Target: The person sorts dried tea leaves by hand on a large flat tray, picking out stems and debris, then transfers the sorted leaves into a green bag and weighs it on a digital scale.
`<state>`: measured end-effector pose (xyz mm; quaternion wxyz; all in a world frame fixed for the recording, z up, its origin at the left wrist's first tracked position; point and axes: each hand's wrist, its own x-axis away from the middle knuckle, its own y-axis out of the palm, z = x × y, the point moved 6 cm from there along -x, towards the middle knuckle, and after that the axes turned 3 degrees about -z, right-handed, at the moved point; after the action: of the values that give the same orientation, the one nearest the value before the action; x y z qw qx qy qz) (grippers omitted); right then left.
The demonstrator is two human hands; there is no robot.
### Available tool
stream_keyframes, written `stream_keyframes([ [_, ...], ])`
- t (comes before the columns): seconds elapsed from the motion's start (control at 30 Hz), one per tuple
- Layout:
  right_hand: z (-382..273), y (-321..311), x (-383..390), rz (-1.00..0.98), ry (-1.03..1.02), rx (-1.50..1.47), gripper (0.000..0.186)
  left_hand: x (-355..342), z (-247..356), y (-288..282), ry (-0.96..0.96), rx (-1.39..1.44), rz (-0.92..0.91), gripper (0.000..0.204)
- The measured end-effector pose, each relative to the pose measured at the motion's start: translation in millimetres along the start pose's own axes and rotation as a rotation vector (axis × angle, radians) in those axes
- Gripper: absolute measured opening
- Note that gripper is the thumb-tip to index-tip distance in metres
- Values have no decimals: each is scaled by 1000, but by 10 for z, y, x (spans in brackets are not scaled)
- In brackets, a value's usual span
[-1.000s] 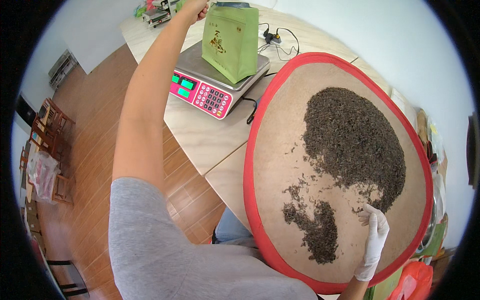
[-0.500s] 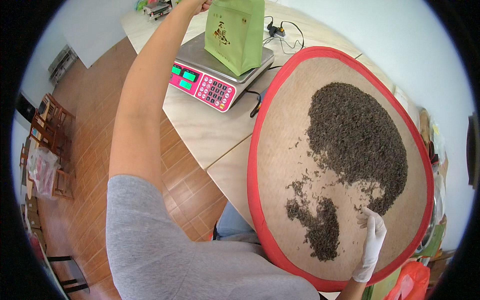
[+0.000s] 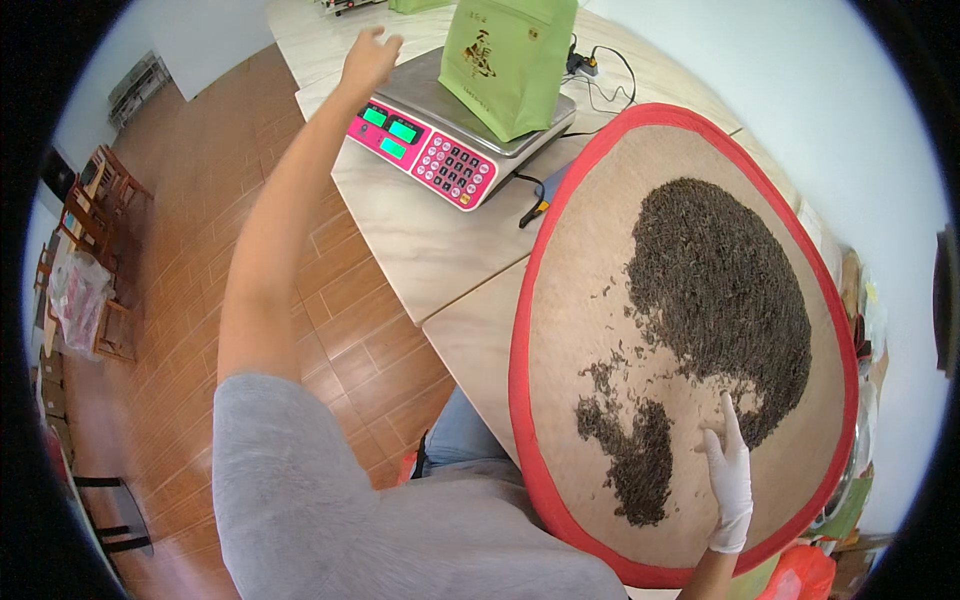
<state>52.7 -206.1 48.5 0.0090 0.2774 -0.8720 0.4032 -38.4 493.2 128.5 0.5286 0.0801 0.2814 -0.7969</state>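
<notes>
Our left hand (image 3: 370,60) has come away from beside the top of the green stand-up pouch (image 3: 510,75), and the index finger of our gloved right hand (image 3: 726,470) now stretches out where the fingers were bunched before. We have the left hand loosely spread with nothing in it, over the left side of the pink-fronted digital scale (image 3: 430,150); the right is open too, thumb apart, its fingertips just beside the near end of the large heap of dried tea leaves (image 3: 720,280). As far as we can judge, setting the pouch on the scale is done: it stands upright on the metal pan, on the far part of the table (image 3: 400,245), and the displays are lit. Its top runs out of view, so we cannot tell whether it is sealed or how full it is. Much appears left on the red-rimmed tray (image 3: 520,380): the large heap at its far right, a smaller heap of leaves (image 3: 640,465) nearer us to the left, and loose bits scattered between.
</notes>
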Motion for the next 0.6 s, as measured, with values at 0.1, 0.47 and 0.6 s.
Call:
stream_keyframes([
  [0.1, -355, 150, -174, -37, -175, 113, 52, 404, -799, -269, 60, -184, 123, 53],
  [0.47, -65, -1246, -58, 838, -262, 800, 46, 1790, -1794, 459, 22, 240, -231, 49],
  [0.6, 1331, -2018, 1247, 1445, 319, 1029, 58, 1903, -530, 789, 209, 321, -148, 35],
])
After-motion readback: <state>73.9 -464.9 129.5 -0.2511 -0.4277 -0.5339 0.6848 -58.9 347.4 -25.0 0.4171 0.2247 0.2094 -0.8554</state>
